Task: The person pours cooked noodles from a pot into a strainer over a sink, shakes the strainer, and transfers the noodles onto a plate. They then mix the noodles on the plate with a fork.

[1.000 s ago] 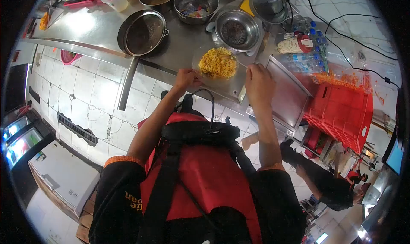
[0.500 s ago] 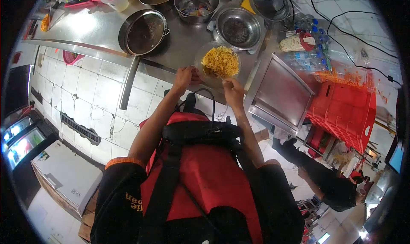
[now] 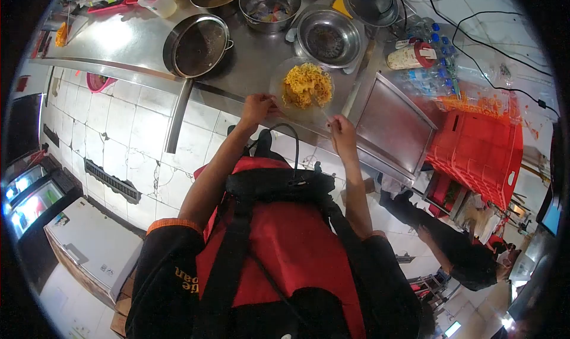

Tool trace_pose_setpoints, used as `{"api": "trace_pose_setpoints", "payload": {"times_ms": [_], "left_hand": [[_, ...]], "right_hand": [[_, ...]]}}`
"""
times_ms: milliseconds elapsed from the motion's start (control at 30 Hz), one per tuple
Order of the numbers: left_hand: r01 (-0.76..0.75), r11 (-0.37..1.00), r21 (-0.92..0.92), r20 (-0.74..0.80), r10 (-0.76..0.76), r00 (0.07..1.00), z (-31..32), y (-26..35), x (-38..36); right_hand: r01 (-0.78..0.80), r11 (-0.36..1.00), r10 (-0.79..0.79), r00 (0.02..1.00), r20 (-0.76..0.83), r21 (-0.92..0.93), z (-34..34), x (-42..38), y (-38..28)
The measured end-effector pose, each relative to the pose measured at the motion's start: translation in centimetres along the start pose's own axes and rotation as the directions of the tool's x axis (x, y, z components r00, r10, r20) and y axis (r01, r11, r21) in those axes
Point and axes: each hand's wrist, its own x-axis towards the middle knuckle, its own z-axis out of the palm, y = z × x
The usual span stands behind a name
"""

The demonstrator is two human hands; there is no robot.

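Yellow noodles (image 3: 303, 85) sit in a clear, shallow bowl (image 3: 279, 78) close to the front edge of the steel counter. At the bowl's near left rim, my left hand (image 3: 257, 110) pinches the edge with its fingers. My right hand (image 3: 342, 131) is just off the near right side, closed around a thin utensil (image 3: 323, 112) that slants into the noodles. Its tip is hidden among them, so I cannot tell its kind. A wide steel bowl (image 3: 328, 36) stands right behind the noodles.
A long-handled pan (image 3: 199, 47) lies left on the counter (image 3: 136, 36), its handle jutting past the edge. Steel pots (image 3: 270, 9) stand at the back. Right are a steel-topped unit (image 3: 395, 122), plastic bottles (image 3: 424, 81) and a red crate (image 3: 472, 152). Another person (image 3: 457, 250) is farther right.
My right hand has moved right and slightly toward me, away from the noodles. The noodles are reshaped, with a dip on their near right side. My left hand stays at the rim.
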Motion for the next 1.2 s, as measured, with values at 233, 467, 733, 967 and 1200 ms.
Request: {"api": "trace_pose_setpoints", "payload": {"times_ms": [233,467,733,967,1200], "left_hand": [[-0.005,0.999,0.031,-0.008,0.005,1.0,-0.1,-0.8,0.7],[-0.006,1.0,0.006,-0.056,0.007,0.998,-0.1,-0.7,0.5],[0.004,1.0,0.02,-0.028,-0.004,1.0,-0.1,0.0,-0.1],[0.007,0.999,0.04,-0.06,-0.004,0.998,0.1,-0.8,0.6],[-0.018,0.996,0.091,-0.058,0.023,0.998,-0.1,-1.2,0.9]], "right_hand": [[0.116,0.981,-0.112,0.993,0.035,-0.153,3.1,-0.1,-1.3],[0.105,0.83,-0.171,0.983,-0.07,-0.548,-3.1,-0.3,-9.9],[0.203,0.922,-0.187,0.979,0.08,-0.329,4.5,0.8,-1.9],[0.175,0.984,-0.178,0.953,-0.244,-0.034,5.3,0.5,-0.6],[0.158,0.987,-0.159,0.983,-0.092,-0.02,2.4,-0.6,0.6]]}}
